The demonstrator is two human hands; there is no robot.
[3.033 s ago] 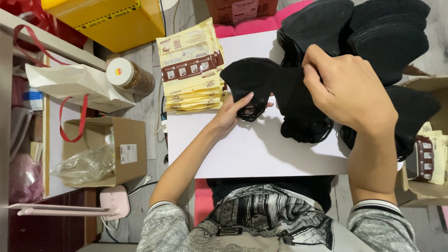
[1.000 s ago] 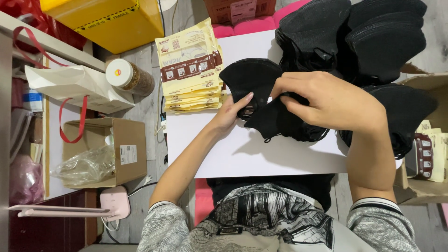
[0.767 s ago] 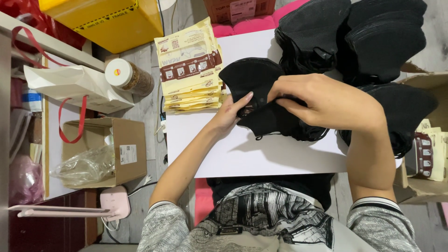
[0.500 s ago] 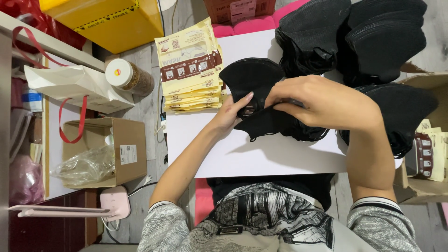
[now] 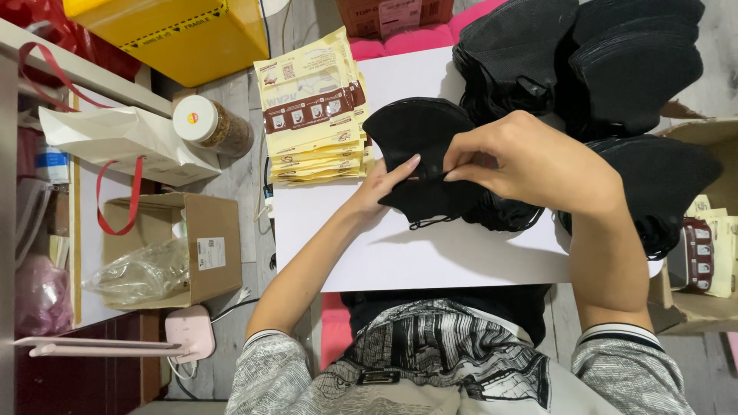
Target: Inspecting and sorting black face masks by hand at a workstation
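Note:
My left hand [image 5: 382, 184] and my right hand [image 5: 530, 165] both pinch a folded black face mask [image 5: 421, 165] over a white board [image 5: 430, 246] on my lap. A thin black ear loop hangs below the mask. Under my right hand lies a small heap of more black masks [image 5: 503, 215]. Big stacks of black masks [image 5: 584, 61] fill the far right of the board, with another stack [image 5: 665, 180] at its right edge. A pile of cream and brown flat packets [image 5: 315, 107] sits at the board's far left corner.
A yellow box [image 5: 184, 34] and a white-lidded jar [image 5: 209, 127] stand on the floor to the left. A white paper bag with red handles [image 5: 123, 142], an open cardboard box with plastic wrap [image 5: 161, 253] and a box of packets [image 5: 703, 253] at right.
My right hand slid left from the heap of masks, carrying one mask to meet my left hand. Both hands now pinch it at its fold.

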